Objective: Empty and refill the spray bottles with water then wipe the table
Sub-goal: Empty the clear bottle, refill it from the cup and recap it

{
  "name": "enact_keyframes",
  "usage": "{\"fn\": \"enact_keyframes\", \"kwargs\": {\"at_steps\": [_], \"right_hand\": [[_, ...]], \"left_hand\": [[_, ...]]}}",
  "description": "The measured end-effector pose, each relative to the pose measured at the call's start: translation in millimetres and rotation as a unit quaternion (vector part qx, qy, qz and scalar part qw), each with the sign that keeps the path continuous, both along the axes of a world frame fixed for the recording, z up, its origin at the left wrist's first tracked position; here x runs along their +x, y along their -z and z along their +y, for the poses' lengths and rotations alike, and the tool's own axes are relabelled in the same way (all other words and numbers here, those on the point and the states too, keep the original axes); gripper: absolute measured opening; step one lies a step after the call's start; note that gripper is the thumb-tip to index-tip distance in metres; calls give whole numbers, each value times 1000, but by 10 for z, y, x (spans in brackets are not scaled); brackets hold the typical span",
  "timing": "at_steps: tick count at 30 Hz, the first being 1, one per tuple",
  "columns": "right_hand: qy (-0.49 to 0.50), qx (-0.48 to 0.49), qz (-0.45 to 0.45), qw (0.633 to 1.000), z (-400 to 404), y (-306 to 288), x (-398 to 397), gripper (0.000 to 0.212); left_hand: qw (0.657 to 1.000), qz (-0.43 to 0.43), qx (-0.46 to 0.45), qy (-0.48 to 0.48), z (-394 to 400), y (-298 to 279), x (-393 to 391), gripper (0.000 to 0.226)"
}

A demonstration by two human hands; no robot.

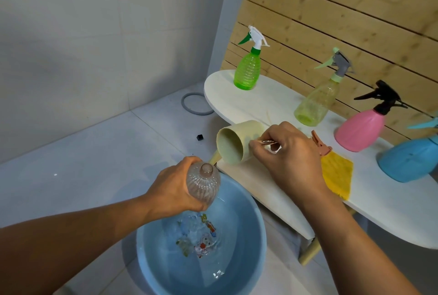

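Head view: left hand (176, 186) grips a clear ribbed bottle (203, 183) with its spray head off, open neck tilted up toward the cup, held over a blue basin (151, 242) on the floor. Right hand (288, 152) grasps a cream cup (234, 141) by the handle side, tipped almost horizontal with its mouth facing the bottle — a thin stream of water (214, 158) runs off the cup's lip toward the bottle neck. Basin holds shallow water, rippled, with cartoon prints on the bottom. White desk (267, 102) sits to the right against a wooden slat wall (343, 17). On the desk, far to near: green spray bottle (247, 69) upright with white-and-green trigger, yellow-green translucent spray bottle (315, 102) with grey trigger, pink spray bottle (362, 131) with black trigger, blue spray bottle (407, 162) cut off by the right edge. All four stand with heads on and well apart from each other. Yellow cloth (336, 173) lies flat on the desk near its front edge, just right of the right wrist; a brownish-pink spray head (321, 144) lies beside it, partly hidden behind the hand. Floor — grey ring (196, 104) near the desk's far end, small black cube (200, 137) close to the cup.
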State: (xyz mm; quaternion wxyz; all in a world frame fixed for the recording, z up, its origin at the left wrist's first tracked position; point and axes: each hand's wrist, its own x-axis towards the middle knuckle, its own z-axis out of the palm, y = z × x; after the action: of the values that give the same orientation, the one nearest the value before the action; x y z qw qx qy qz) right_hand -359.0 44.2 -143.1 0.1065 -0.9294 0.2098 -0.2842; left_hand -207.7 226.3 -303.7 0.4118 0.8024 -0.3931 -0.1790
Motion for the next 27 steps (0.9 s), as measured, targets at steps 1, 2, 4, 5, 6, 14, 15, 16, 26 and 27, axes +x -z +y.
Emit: {"fn": "enact_keyframes", "kwargs": {"at_steps": [1, 2, 4, 5, 6, 14, 15, 16, 26, 27], "right_hand": [[0, -28, 8, 1000, -1, 14, -3, 20], [0, -56, 16, 998, -2, 27, -7, 21], [-3, -107, 27, 994, -11, 47, -20, 20], [-7, -130, 30, 991, -18, 57, -27, 20], [-11, -154, 30, 988, -27, 65, -33, 20], [-58, -278, 0, 959, -63, 82, -21, 25], [-62, -277, -4, 959, -65, 80, -18, 25], [-59, -269, -5, 961, -70, 85, -13, 25], [79, 233, -150, 958, -317, -104, 265, 31], [82, 277, -160, 944, -373, -141, 332, 32]], "left_hand": [[1000, -1, -1, 0, 0, -6, -2, 105], [1000, 0, -1, 1, 1, -12, -5, 105], [1000, 3, 0, 3, 3, -27, -10, 106], [1000, 5, 2, 4, 7, -32, -12, 106], [1000, 7, 3, 4, 9, -35, -14, 106], [1000, 5, 13, 12, 61, -41, -49, 108], [1000, 4, 13, 13, 63, -42, -51, 108], [1000, 5, 12, 13, 61, -40, -53, 108], [999, 38, -9, 13, -17, -69, -46, 103], [999, 47, -10, 16, -37, -83, -35, 103]]}}
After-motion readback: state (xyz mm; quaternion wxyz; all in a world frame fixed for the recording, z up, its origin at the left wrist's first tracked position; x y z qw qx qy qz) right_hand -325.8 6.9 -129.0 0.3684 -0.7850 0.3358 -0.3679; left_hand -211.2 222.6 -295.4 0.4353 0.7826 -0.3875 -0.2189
